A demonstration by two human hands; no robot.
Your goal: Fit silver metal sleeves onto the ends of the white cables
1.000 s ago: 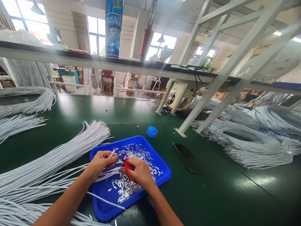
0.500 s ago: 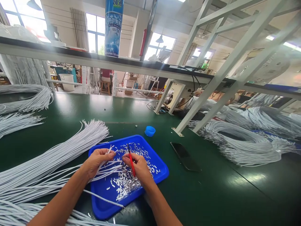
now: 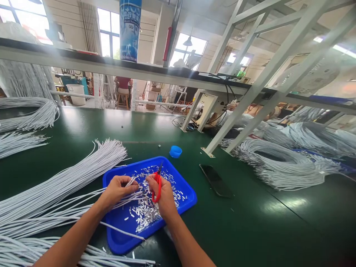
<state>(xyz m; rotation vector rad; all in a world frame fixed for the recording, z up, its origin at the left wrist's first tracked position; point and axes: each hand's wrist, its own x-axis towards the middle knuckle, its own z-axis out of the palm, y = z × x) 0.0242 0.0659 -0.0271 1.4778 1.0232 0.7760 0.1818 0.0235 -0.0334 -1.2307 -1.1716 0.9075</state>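
Observation:
My left hand (image 3: 118, 188) is closed on the ends of a few white cords (image 3: 83, 202) over the blue tray (image 3: 183, 185). My right hand (image 3: 162, 193) is closed round red-handled snips (image 3: 157, 180), whose dark tip points up and away from me. The two hands are close together above the tray. Several short silvery cut pieces (image 3: 144, 211) lie scattered in the tray under the hands. The held cords trail off to the left across the green table (image 3: 250, 222).
A long bundle of white cords (image 3: 55, 185) fans out at the left; more bundles lie at the far left (image 3: 27, 115) and right (image 3: 283, 167). A black phone (image 3: 216, 180) and a blue cap (image 3: 175, 151) lie beyond the tray. White frame legs (image 3: 222, 137) stand behind.
The snips have swung from lying across my right hand to pointing upright. Both hands have shifted slightly up the tray; the view has drifted a little.

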